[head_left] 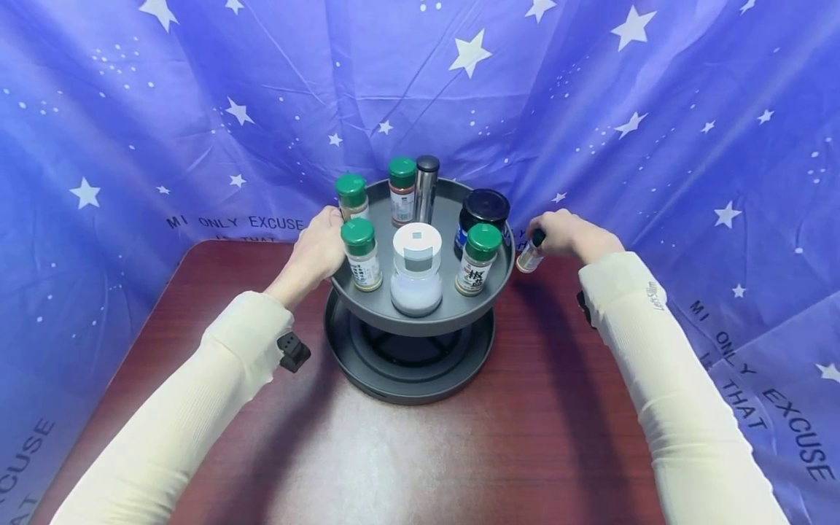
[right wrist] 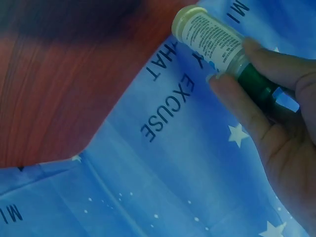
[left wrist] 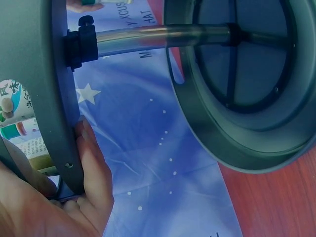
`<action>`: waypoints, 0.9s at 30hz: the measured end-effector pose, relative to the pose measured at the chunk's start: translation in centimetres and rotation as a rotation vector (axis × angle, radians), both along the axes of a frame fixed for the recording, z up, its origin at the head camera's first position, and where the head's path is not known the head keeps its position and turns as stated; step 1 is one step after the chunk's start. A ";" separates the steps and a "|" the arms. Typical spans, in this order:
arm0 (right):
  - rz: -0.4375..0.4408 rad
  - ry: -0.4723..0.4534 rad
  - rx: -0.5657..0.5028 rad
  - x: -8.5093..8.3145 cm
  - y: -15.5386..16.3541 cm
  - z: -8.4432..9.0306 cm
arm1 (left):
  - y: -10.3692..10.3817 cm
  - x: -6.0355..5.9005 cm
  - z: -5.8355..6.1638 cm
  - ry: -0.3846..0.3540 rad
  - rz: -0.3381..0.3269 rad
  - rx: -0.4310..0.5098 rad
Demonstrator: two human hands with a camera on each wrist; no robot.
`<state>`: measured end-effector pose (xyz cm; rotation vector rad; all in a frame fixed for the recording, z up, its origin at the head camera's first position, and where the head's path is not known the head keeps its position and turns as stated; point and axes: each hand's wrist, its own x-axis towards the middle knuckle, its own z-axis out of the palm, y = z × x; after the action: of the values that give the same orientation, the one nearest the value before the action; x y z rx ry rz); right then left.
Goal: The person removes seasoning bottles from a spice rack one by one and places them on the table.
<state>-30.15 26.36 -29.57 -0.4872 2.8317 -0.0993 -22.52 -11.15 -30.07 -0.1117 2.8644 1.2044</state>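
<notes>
A dark grey two-tier round rack (head_left: 394, 323) stands on the table. My left hand (head_left: 319, 246) grips the left rim of its upper tray; in the left wrist view the thumb and fingers (left wrist: 96, 170) lie on either side of the tray wall (left wrist: 57, 98). Out to the right of the rack, my right hand (head_left: 566, 232) holds a spice bottle (head_left: 529, 259) by its green cap. In the right wrist view this bottle (right wrist: 212, 42) is tilted, its labelled body pointing away from the palm. Part of its cap is hidden by the fingers.
On the upper tray stand several green-capped spice bottles (head_left: 477, 262), a white-lidded jar (head_left: 417, 281), a dark-lidded jar (head_left: 484, 208) and a slim metallic bottle (head_left: 426, 191). The lower tray (head_left: 410, 390) sits on the red-brown table (head_left: 407, 467). A blue starry curtain (head_left: 394, 65) surrounds the table's back and sides.
</notes>
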 end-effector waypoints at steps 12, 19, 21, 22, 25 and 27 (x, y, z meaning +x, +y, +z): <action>0.010 -0.030 -0.018 -0.1 0.2 -2.4 | 0.1 0.1 -0.1 0.006 0.006 0.005; -0.049 -0.048 -0.040 0.3 0.5 -4.5 | 0.2 0.0 -0.3 0.015 0.003 0.002; -0.058 -0.037 -0.043 0.3 0.6 -4.9 | 0.2 0.1 -0.3 0.019 0.003 0.003; -0.056 -0.034 -0.043 0.3 0.6 -5.0 | 0.2 0.1 -0.3 0.021 0.004 0.004; -0.058 -0.026 -0.043 0.1 0.6 -5.4 | 0.1 0.2 -0.3 0.028 0.005 0.001; -0.063 -0.030 -0.042 0.2 0.5 -5.6 | 0.1 0.2 -0.4 0.031 0.005 -0.002</action>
<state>-29.96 26.86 -35.13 -0.4019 2.8214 -0.1770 -22.30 -11.01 -30.49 -0.1013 2.8939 1.2151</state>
